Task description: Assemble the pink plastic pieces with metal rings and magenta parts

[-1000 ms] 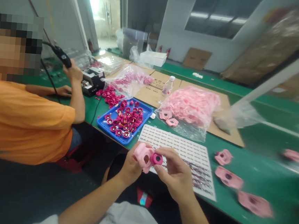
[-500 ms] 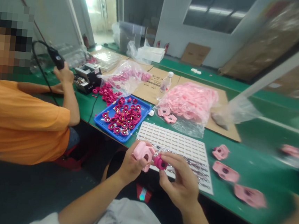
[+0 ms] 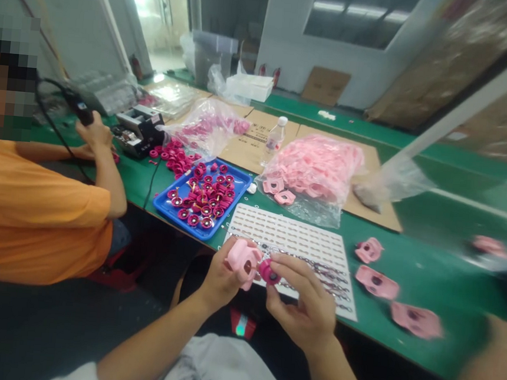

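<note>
My left hand (image 3: 219, 279) is closed around a light pink plastic shell (image 3: 244, 260) with a hole in its side. Between the fingertips of my right hand (image 3: 303, 301) is a small round magenta plastic part (image 3: 269, 272), held right up to the shell's hole. A thin brownish piece seems to bridge the two, but I cannot tell whether they are joined. Just beyond my hands lies a white card (image 3: 292, 232) with rows of small metal pieces. To its left, a blue tray (image 3: 169, 217) holds several magenta parts like the one in my fingers.
Several pink shells (image 3: 376, 282) lie on the green table at right. A plastic bag of pink shells (image 3: 315, 166) and a water bottle (image 3: 274, 138) stand behind the card. At left, a person in orange (image 3: 39, 207) holds a black corded tool (image 3: 80, 110). A blurred arm (image 3: 492, 376) shows lower right.
The magenta part has come slightly to the left with my right hand and tilted a little. My left hand keeps its hold on the shell. The whole view has shifted slightly.
</note>
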Available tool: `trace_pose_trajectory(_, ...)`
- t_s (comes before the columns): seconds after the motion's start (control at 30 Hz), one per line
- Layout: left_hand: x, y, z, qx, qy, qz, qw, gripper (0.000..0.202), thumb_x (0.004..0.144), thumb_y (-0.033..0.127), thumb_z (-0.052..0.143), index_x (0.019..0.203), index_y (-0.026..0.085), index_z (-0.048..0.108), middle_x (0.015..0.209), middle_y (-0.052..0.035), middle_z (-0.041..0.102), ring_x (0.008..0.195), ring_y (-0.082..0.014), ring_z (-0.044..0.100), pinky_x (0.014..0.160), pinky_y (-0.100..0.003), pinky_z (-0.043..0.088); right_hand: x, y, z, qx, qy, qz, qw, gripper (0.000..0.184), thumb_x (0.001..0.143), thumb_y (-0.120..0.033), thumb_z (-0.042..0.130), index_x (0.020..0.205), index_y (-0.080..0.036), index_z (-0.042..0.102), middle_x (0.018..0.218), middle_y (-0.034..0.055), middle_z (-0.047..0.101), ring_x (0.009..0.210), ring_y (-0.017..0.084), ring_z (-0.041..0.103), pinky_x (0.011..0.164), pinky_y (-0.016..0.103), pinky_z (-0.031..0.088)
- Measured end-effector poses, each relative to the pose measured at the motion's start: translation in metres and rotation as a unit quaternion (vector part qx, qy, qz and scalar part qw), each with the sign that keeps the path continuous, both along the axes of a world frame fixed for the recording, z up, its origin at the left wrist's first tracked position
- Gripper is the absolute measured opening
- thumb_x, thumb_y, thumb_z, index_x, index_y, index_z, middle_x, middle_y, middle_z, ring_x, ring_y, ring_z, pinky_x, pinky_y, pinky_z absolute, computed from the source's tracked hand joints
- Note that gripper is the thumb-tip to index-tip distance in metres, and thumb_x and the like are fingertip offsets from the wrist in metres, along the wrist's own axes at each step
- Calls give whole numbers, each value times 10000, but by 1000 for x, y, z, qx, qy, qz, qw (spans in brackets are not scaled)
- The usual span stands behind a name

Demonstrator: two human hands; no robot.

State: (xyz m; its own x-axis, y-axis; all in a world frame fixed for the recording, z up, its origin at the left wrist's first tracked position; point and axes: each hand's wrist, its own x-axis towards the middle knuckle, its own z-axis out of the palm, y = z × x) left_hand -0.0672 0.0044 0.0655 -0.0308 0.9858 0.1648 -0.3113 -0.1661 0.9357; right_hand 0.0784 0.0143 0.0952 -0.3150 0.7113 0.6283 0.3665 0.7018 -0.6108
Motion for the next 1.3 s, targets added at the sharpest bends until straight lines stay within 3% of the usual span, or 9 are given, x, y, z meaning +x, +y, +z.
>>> trace_pose_trajectory(0.1, 0, 0, 0, -4, 20, -1, 1000, 519, 558, 534, 538, 940, 197, 439, 814, -62, 523, 617, -164, 496, 603, -306, 423, 2, -1, -6, -23, -29, 36, 999, 468, 591, -74, 574, 998, -297, 516, 971, 10, 542, 906, 214, 485, 766, 409, 433)
trace_pose_trajectory(0.4, 0, -2, 8, 36, 76, -21, 996, 551, 501, 512, 591, 937, 203, 455, 812, -50, 510, 701, -186, 485, 663, -343, 404, 5, -10, -20, -30, 54, 17, 998, 520, 558, -47, 586, 1003, -301, 502, 958, 20, 542, 877, 222, 510, 729, 404, 458)
trace_pose_trajectory(0.67, 2, -1, 5, 30, 111, -15, 993, 635, 399, 549, 624, 930, 227, 491, 818, -28, 531, 684, -178, 504, 612, -314, 402, 2, -10, -13, -61, 91, 15, 994, 465, 578, -57, 561, 966, -312, 534, 941, 31, 558, 870, 240, 517, 726, 416, 460)
trace_pose_trajectory(0.93, 3, -2, 8, 31, 122, -25, 992, 620, 435, 514, 632, 944, 193, 483, 846, -66, 537, 707, -207, 512, 653, -320, 419, 6, -12, -11, -107, 83, 31, 990, 473, 590, -55, 544, 988, -310, 527, 931, 26, 557, 860, 238, 517, 733, 411, 452)
trace_pose_trajectory(1.1, 2, -2, 11, 34, 136, -30, 990, 580, 451, 462, 649, 939, 186, 499, 842, -73, 536, 704, -217, 511, 657, -333, 420, 10, -11, -13, -87, 52, 37, 994, 528, 569, -35, 565, 1021, -303, 513, 945, 17, 555, 869, 231, 516, 754, 390, 451)
trace_pose_trajectory(1.3, 11, -1, 12, -19, 128, -32, 991, 380, 590, 289, 599, 946, 195, 504, 789, -32, 548, 630, -159, 520, 563, -270, 433, 15, -6, -6, -70, -23, 28, 997, 478, 655, -76, 511, 1059, -329, 470, 987, -13, 543, 891, 191, 515, 763, 354, 453)
